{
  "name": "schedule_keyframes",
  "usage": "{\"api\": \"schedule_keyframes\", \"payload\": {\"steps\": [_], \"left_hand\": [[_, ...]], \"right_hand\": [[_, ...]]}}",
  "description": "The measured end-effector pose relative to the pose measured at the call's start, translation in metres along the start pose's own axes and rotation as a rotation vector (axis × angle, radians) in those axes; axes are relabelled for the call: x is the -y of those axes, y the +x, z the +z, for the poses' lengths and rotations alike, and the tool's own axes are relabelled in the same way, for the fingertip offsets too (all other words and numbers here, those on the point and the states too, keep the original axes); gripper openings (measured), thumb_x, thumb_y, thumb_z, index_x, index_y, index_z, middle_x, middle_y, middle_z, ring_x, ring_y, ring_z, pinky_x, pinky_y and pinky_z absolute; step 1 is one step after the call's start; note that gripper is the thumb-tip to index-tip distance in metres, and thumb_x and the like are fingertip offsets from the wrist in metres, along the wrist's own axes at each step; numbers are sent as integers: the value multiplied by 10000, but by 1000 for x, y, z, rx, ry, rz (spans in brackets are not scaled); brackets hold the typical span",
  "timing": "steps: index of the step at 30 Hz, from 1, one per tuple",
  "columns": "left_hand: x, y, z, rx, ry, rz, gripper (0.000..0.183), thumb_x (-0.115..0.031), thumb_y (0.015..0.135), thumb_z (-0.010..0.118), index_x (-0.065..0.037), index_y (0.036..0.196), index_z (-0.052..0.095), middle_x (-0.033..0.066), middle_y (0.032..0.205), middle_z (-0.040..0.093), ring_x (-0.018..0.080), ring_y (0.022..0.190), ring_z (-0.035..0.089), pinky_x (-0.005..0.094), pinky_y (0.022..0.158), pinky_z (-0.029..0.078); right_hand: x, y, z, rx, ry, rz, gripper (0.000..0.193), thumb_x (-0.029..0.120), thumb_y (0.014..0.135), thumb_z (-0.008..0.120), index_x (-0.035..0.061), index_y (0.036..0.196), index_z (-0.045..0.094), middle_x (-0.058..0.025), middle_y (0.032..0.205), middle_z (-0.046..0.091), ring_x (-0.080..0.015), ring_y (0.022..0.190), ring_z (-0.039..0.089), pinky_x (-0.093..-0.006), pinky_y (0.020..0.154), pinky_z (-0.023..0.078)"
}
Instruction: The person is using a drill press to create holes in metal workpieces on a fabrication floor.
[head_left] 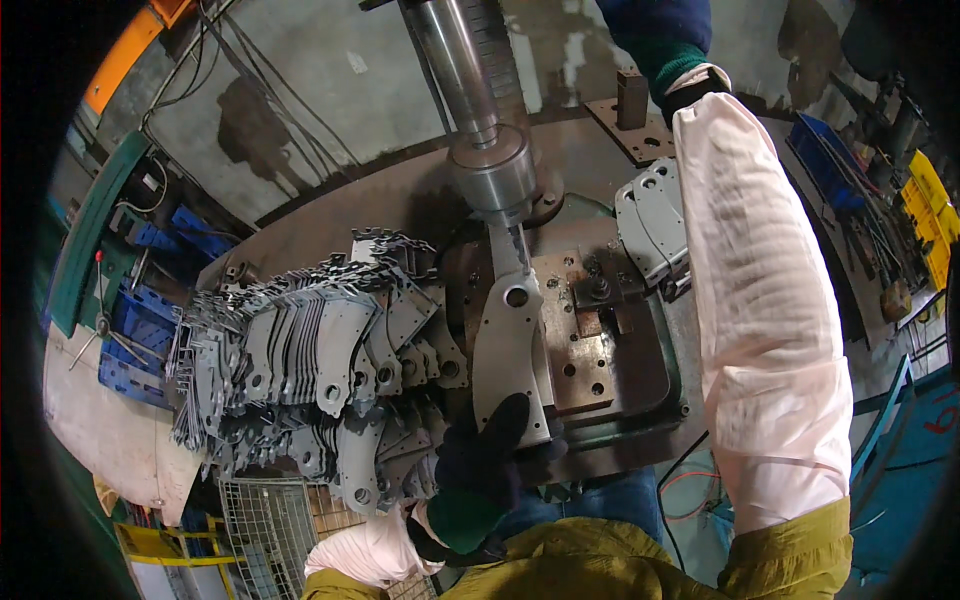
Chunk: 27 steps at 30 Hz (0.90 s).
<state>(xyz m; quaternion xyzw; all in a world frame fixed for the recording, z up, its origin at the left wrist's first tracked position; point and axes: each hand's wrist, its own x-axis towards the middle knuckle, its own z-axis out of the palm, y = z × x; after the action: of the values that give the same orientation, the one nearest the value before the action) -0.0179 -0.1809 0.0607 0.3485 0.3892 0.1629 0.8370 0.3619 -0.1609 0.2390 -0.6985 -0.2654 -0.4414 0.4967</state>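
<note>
A flat grey metal plate [505, 350] with a large round hole lies lengthwise under the steel press ram [490, 172], its far end at the tool tip. My left hand [482, 455], in a dark glove with a green cuff, grips the plate's near end, thumb on top. The plate rests along the left side of a drilled steel fixture block [577, 375] with a bolted clamp [600, 292]. My right hand [655, 28], in a dark blue glove, reaches up at the far edge beside the machine; its fingers are out of the picture.
Left of the fixture stand many similar metal plates [320, 345] in dense rows. Several more plates [650, 225] lie stacked at the right, near my right sleeve. A drilled base with an upright block [631, 100] sits at the back. Blue crates [140, 330] stand far left.
</note>
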Motion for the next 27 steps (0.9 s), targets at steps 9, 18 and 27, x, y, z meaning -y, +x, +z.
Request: {"api": "schedule_keyframes", "payload": {"steps": [9,18,27], "left_hand": [[-21,-19,22,-10,275,-140,486,-356,1111,302,-160,1555,293,113,1520,476,497,1232,574,346,727,631],[-2,-15,-11,228,414,148,479,-287,1088,447,-137,1540,391,155,1422,537,341,1213,616,423,975,567],[-1,-19,-1,144,192,128,392,-291,996,639,-89,1321,550,106,1159,658,250,970,694,387,821,605]], "right_hand": [[-1,2,-5,17,2,60,420,493,924,572,103,935,727,-228,898,702,-457,888,668,-540,762,522],[4,2,-3,65,-74,97,444,518,922,567,107,960,732,-222,931,710,-457,903,671,-552,775,520],[6,-2,-15,166,42,120,503,567,908,554,102,1000,725,-175,909,723,-378,888,690,-446,765,523]]}}
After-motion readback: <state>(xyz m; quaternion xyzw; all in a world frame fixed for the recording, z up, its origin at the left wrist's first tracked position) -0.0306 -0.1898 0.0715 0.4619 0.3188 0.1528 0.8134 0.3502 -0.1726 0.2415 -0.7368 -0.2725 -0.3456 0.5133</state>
